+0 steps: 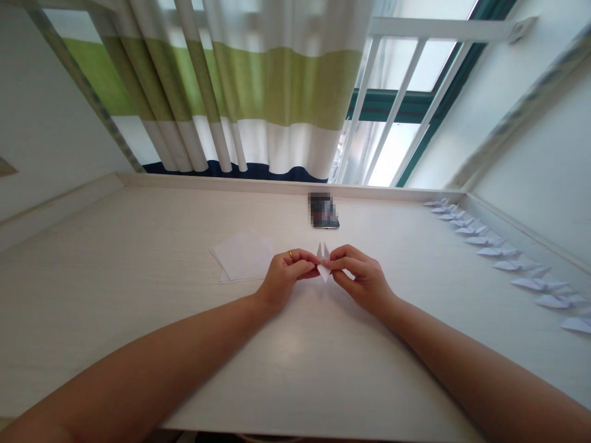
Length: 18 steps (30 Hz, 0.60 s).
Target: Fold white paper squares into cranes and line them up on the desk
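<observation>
Between my two hands is a small piece of folded white paper [325, 271], with two narrow points standing up and one point facing down. My left hand [289, 274], with a gold ring on one finger, pinches its left side. On the right side, my right hand [357, 274] grips it with thumb and fingers. Parts of the paper are hidden behind the fingertips. Just left of my left hand lie several flat white paper sheets [242, 257], loosely stacked on the pale table [286, 381].
A dark phone [324, 211] with a blurred screen lies beyond my hands. Along the right edge runs a row of several folded white paper figures [498, 252]. A low rim [221, 181] borders the table's far side, with a striped curtain [286, 86] and white railing [392, 104] behind.
</observation>
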### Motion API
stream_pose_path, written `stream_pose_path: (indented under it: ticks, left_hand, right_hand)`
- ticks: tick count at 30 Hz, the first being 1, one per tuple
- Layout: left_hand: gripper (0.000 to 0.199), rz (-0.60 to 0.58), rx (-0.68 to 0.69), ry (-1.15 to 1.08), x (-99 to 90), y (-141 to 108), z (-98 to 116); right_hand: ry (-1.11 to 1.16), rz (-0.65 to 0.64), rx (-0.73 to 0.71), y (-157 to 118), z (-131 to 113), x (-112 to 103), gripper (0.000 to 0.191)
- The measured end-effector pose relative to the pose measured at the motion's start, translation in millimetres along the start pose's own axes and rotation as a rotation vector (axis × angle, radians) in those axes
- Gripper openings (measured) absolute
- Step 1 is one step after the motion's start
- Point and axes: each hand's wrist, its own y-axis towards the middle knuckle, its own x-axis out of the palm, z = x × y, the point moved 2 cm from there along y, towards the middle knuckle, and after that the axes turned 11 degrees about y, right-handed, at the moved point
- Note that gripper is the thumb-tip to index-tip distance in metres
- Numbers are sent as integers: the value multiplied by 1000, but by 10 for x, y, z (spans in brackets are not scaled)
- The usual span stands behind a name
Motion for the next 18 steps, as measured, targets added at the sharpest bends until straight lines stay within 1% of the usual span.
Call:
stream_pose_path:
  ticks: [4,7,9,10,12,14,16,18]
  left_hand:
    - [17,4,7,33,9,-6,-5]
    - [20,22,20,69,13,1,-21]
    - [21,31,22,72,15,6,-31]
    - [22,34,23,66,16,8,-34]
    - [23,46,28,49,18,10,-39]
    - [24,63,32,33,19,13,-42]
    - [24,78,34,20,17,21,-45]
    - [25,85,34,15,13,29,-47]
  right_hand:
    - [2,-23,-2,5,-10,-11,18]
    - [74,-53,52,11,-7,-18,16]
    - [152,-42,131,10,12,-12,13]
    - [196,-15,182,8,26,-6,11]
    - [302,73,291,0,61,12,8]
    - [409,156,403,-10,98,36,14]
    - [474,157,513,-17,125,65,16]
    - [484,103,598,-20,139,84,17]
